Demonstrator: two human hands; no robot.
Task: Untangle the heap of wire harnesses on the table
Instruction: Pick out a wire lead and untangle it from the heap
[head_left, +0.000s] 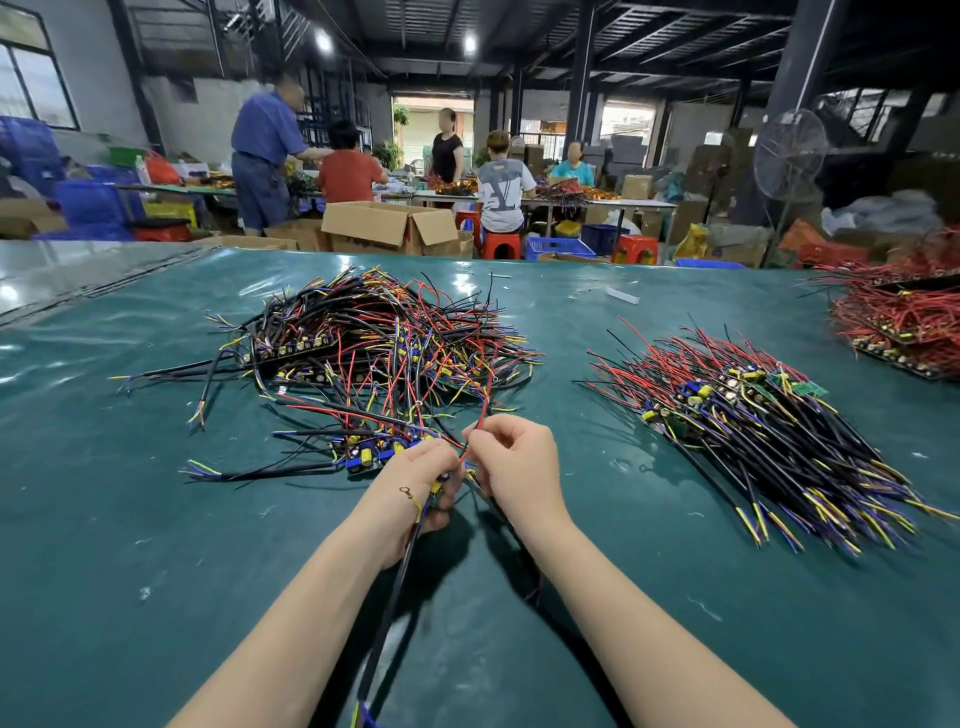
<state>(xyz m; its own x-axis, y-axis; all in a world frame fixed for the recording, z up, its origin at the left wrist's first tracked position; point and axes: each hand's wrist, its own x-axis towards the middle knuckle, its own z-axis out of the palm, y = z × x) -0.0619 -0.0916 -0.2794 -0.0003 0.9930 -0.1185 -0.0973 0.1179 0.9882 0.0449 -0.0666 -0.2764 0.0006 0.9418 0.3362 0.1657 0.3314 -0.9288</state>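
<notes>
While the tangled heap (363, 353) sprawls on the green table (156, 545) at eleven o'clock from my hands, I see my left hand (415, 488) clenched around one harness with its black cable (387, 597) trailing toward six o'clock, my right hand (511, 457) pinching its red wire (480, 415).

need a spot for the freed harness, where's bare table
Bare green mat lies between the tangled heap and the sorted pile, and along the near left edge beside the left hand. The far right is crowded by red wires.
</notes>
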